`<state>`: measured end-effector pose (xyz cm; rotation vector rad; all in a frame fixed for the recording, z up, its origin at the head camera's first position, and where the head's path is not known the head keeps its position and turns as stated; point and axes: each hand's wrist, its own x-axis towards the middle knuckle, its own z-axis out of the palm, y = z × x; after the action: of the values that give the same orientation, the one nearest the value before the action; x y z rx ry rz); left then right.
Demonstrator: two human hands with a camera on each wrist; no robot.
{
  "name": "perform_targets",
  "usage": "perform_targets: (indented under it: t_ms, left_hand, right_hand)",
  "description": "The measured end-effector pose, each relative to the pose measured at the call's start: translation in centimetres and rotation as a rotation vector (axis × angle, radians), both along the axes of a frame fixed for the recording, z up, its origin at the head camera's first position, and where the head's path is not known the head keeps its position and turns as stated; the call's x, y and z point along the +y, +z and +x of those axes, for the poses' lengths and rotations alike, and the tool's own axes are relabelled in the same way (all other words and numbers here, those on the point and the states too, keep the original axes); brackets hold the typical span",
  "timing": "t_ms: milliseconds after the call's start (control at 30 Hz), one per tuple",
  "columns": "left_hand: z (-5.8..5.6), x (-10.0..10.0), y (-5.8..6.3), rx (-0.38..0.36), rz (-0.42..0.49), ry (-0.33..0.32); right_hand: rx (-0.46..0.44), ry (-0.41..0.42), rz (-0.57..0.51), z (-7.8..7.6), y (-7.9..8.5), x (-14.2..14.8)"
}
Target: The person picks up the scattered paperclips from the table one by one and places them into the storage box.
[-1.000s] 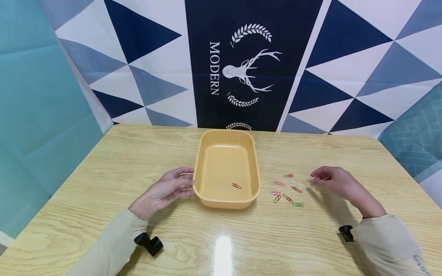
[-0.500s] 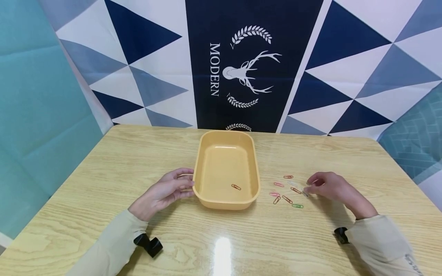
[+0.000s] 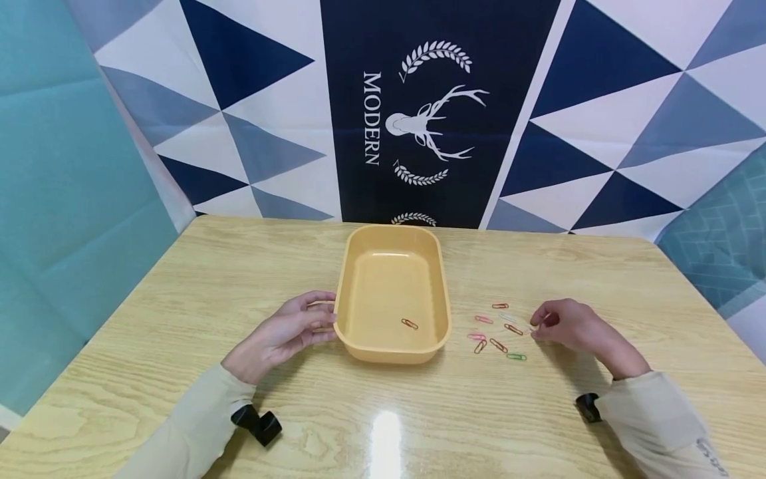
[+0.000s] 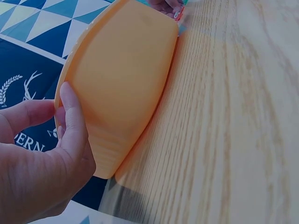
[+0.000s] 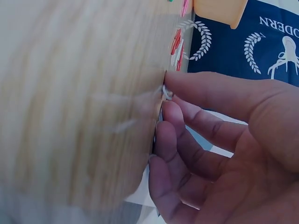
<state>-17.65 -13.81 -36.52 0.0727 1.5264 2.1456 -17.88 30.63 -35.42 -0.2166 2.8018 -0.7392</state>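
A yellow plastic tray [image 3: 391,286] stands on the table with one reddish paper clip [image 3: 409,323] lying in it. My left hand [image 3: 287,332] rests against the tray's left side; the fingers [image 4: 74,116] lie on its outer wall and rim, none reaching inside. Right of the tray, my right hand [image 3: 577,330] is low at the table beside a scattered group of paper clips. It pinches a white paper clip [image 5: 167,93] between thumb and fingertips, mostly covered by them. Near it lie a dark red paper clip [image 3: 513,329] and a green paper clip [image 3: 516,357].
More clips lie between tray and right hand, among them a pink paper clip [image 3: 483,319] and a red paper clip [image 3: 499,345]. The wooden table [image 3: 299,412] ends at a patterned backdrop [image 3: 437,120]. Black cameras are strapped at both wrists.
My right hand has come down and slightly left to the clips, and its fingers have closed on a white paper clip. The left hand and tray have stayed in place.
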Motion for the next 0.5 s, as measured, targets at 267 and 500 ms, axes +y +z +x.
perform_targets:
  t_ms: [267,500]
  left_hand:
    - [0.13,-0.21,-0.09,-0.008,0.003,0.002]
    - [-0.03,-0.12,-0.15,0.002,-0.008,0.005]
  right_hand:
    - [-0.005,0.022,0.017,0.00,0.02,-0.14]
    - [0.017,0.001,0.037,0.14,0.26,0.07]
